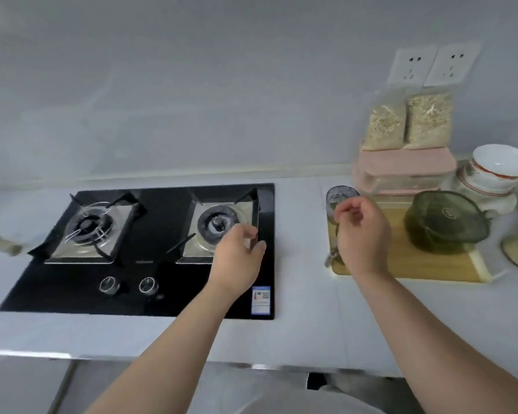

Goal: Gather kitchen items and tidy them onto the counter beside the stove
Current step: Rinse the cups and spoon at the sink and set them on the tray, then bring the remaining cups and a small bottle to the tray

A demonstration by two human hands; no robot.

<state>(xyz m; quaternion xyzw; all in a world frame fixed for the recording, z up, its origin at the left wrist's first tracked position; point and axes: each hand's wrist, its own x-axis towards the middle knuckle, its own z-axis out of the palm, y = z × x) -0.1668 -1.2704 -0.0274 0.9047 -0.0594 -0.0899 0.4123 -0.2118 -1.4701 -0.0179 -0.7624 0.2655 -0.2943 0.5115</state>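
Left hand [237, 258] loose, empty, over black glass gas stove [57, 294] — right hand [362, 234] curled at clear glass jar [340, 195] by wooden cutting board [404, 258]; grip unclear.

We see a glossy black glass hob [72, 294] with shiny metal knobs [109, 284] on a smooth, pale matt tabletop [132, 333]. At right lie a matt wooden cutting board [416, 264], a translucent green plastic strainer [447, 222], glazed white ceramic bowls [500, 165] and clear plastic bags [385, 127].
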